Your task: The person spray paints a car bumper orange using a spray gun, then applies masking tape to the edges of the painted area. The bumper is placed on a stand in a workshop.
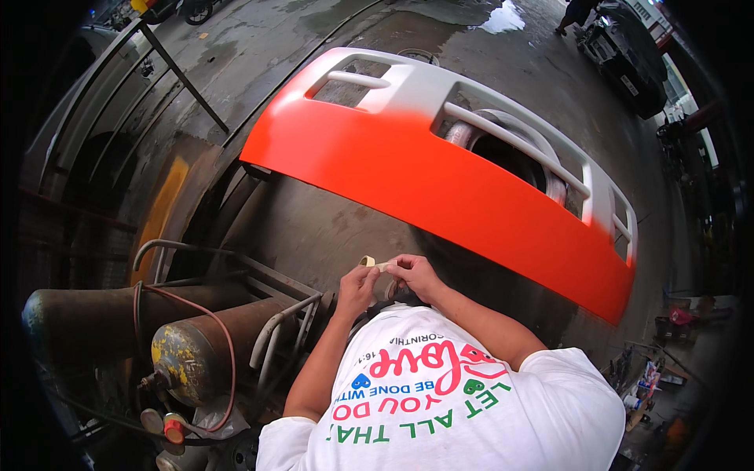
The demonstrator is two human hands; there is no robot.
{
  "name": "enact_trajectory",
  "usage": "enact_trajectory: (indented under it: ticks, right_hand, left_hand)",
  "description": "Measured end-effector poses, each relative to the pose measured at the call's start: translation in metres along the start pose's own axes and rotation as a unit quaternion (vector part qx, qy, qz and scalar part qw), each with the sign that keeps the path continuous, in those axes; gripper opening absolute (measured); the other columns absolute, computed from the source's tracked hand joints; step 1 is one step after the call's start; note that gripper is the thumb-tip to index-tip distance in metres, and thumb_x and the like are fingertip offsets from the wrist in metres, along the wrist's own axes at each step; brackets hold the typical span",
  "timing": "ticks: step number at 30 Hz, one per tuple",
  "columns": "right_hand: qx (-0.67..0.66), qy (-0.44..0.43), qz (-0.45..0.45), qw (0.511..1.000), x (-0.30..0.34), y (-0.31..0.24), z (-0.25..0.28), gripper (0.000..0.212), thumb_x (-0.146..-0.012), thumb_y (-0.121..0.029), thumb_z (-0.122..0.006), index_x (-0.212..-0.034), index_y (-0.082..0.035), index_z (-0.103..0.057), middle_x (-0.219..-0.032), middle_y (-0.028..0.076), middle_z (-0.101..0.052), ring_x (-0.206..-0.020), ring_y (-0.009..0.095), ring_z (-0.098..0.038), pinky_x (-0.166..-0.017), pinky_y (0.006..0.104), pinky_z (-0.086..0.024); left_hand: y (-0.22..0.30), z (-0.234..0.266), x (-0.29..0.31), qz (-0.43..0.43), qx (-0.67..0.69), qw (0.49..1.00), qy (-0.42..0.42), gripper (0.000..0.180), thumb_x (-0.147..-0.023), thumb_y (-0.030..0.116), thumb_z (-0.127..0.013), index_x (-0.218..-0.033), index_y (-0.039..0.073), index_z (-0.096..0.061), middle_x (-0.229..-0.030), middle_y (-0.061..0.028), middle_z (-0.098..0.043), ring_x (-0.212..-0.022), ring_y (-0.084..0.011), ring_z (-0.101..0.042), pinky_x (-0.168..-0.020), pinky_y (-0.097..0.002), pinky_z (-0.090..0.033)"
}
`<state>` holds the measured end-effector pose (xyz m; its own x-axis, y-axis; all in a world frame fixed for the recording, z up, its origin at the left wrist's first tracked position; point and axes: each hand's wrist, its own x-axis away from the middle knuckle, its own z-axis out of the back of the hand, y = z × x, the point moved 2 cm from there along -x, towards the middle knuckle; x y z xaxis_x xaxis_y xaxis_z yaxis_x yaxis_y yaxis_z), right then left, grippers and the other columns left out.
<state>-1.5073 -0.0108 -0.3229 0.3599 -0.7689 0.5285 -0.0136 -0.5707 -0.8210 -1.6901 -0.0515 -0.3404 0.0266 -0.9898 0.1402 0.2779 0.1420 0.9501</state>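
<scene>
In front of my white shirt, both hands are close together. My left hand (pixel 358 290) is closed round a small roll of pale yellow masking tape (pixel 367 261), whose ring shows above the fingers. My right hand (pixel 416 276) pinches the free end of the tape; a short strip (pixel 385 267) spans the gap between the hands. Beyond them, and apart from them, a large vehicle bumper (pixel 424 180) lies across the view. Its lower part is bright orange, and its upper part with the openings is white.
Two gas cylinders (pixel 188 357) with a hose and gauges lie on a metal cart (pixel 271 334) at my left. A metal railing (pixel 181 74) stands at the far left. Behind the bumper sits a tyre (pixel 503 153). Tools and cans (pixel 648 377) crowd the right; a dark vehicle (pixel 628 63) stands far right.
</scene>
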Motion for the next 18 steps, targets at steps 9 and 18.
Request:
enact_trajectory:
  ticks: [9,18]
  right_hand:
    - [0.038,0.041,0.023,0.998,-0.104,-0.068,0.025,0.025,-0.09,-0.024,-0.072,-0.109,-0.008,-0.071,-0.086,-0.001,-0.066,-0.071,0.008,-0.058,-0.06,0.0241,-0.047]
    - [0.202,0.234,0.182,0.934,-0.246,-0.138,0.073,0.019,-0.084,-0.019,-0.075,-0.095,-0.003,-0.074,-0.082,0.008,-0.073,-0.077,0.015,-0.068,-0.074,0.0333,-0.054]
  left_hand:
    - [-0.09,0.082,-0.054,0.166,-0.089,0.977,0.102,0.03,-0.094,0.029,-0.067,-0.099,0.001,-0.075,-0.076,-0.0029,-0.069,-0.06,-0.0084,-0.056,-0.056,-0.0253,-0.046]
    - [-0.211,0.209,-0.011,0.391,-0.11,0.901,0.154,0.022,-0.09,0.021,-0.069,-0.092,0.001,-0.075,-0.075,-0.0071,-0.071,-0.057,-0.012,-0.06,-0.054,-0.0291,-0.048]
